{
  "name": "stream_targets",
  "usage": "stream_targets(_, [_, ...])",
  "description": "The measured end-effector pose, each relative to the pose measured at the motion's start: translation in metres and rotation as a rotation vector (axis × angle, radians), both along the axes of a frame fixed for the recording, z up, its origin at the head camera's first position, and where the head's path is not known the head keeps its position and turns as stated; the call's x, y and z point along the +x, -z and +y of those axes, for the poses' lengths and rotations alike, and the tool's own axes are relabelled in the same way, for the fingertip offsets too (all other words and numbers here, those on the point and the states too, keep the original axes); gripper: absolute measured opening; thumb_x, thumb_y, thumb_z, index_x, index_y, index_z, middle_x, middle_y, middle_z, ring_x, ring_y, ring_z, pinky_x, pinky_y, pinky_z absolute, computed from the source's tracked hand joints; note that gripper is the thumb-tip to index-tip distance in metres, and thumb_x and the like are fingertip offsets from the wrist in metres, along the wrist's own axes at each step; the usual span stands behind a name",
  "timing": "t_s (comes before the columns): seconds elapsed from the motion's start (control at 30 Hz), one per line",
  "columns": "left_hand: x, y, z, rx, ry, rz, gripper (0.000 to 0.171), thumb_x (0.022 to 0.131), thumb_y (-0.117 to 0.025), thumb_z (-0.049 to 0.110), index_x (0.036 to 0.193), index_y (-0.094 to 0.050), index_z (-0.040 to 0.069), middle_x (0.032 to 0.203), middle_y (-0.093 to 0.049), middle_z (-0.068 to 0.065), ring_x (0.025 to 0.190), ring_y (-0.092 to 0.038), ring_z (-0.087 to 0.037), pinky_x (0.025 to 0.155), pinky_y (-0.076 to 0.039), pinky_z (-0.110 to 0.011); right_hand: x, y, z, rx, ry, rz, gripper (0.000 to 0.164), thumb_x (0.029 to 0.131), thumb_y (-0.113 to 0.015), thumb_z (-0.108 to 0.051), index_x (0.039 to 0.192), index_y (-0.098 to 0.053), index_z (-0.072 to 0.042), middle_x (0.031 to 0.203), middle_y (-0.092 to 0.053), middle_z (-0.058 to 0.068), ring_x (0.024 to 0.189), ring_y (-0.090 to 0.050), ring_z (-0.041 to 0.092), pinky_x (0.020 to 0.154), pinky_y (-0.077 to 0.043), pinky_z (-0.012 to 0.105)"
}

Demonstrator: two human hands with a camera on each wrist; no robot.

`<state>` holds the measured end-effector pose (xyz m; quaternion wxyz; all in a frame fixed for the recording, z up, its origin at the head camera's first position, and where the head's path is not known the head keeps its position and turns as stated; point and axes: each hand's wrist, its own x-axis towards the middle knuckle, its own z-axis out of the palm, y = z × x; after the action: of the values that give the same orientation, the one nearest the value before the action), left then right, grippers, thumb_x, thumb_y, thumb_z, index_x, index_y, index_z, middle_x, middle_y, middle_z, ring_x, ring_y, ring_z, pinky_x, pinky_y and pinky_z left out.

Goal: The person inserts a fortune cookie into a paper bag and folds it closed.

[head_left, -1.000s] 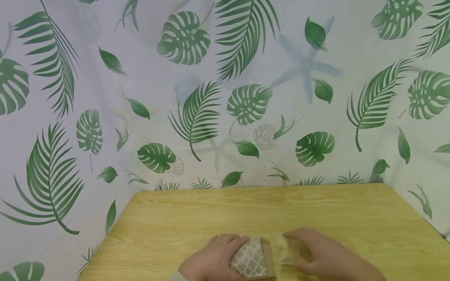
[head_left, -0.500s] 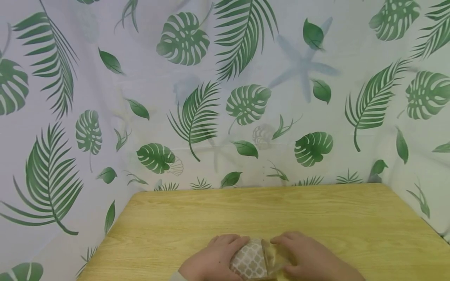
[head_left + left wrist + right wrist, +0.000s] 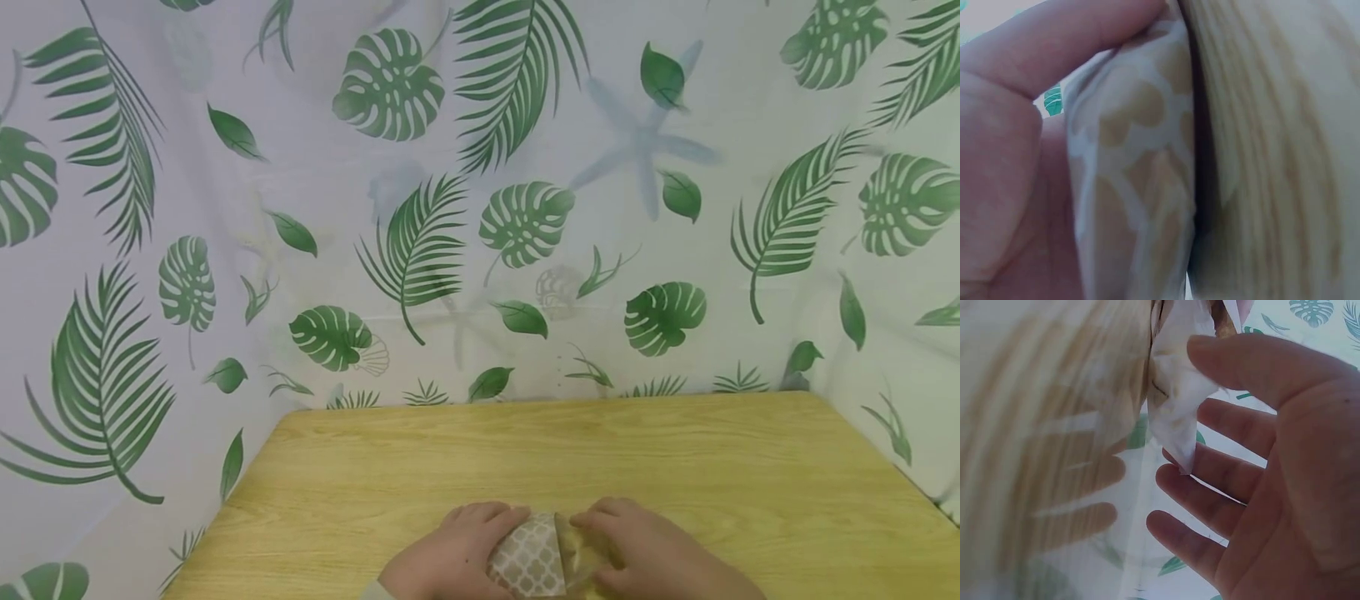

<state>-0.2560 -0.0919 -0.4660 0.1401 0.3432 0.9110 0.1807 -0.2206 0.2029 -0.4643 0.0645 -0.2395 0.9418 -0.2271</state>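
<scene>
A paper bag (image 3: 528,557) with a beige-and-white lattice print lies near the front of the table. My left hand (image 3: 450,554) grips it from the left, thumb on the near side and fingers over the far side. In the left wrist view its printed wall (image 3: 1135,156) looks creased. My right hand (image 3: 652,554) pinches a crumpled clear plastic packet (image 3: 588,557) right at the bag's right end. In the right wrist view the thumb presses on the whitish film (image 3: 1175,381), while the other fingers spread behind it. What the packet contains does not show.
The wood-grain table (image 3: 480,450) stretches away behind both hands and reflects the right fingers. A white curtain (image 3: 420,250) printed with green leaves and starfish hangs along the table's back and sides.
My right hand has moved left, bringing the plastic packet from a gap beside the bag up against its right end. The left hand has kept its hold in nearly the same place.
</scene>
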Motion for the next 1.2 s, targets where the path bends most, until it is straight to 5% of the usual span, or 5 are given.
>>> stream_targets(0.57, [0.003,0.004,0.003,-0.018,0.006,0.028,0.092,0.078,-0.077,0.063,0.156,-0.035,0.038,0.151,-0.041,0.011,0.138,-0.039,-0.017,0.108,-0.040,-0.047,0.002,-0.001,-0.002,0.001,-0.036,0.062,0.048,0.088,-0.077,-0.038,0.130,-0.068,-0.015,0.118,-0.060,-0.007,0.105,-0.059,0.016,0.088,-0.054,0.045])
stream_targets(1.03, [-0.001,-0.002,0.002,-0.018,0.016,0.013,0.094,0.076,-0.076,0.068,0.156,-0.038,0.035,0.148,-0.044,0.010,0.136,-0.041,-0.017,0.106,-0.042,-0.049,-0.008,0.005,-0.007,-0.140,0.058,-0.135,0.045,0.091,-0.075,-0.039,0.128,-0.068,-0.015,0.114,-0.063,-0.010,0.106,-0.061,0.018,0.091,-0.052,0.051])
stream_targets(1.2, [0.000,-0.004,0.002,-0.012,0.007,0.005,0.093,0.076,-0.079,0.063,0.155,-0.038,0.036,0.146,-0.045,0.012,0.135,-0.041,-0.016,0.106,-0.042,-0.047,-0.008,0.004,-0.009,-0.126,0.066,-0.100,0.047,0.090,-0.075,-0.040,0.129,-0.068,-0.014,0.112,-0.063,-0.011,0.100,-0.060,0.013,0.088,-0.054,0.048])
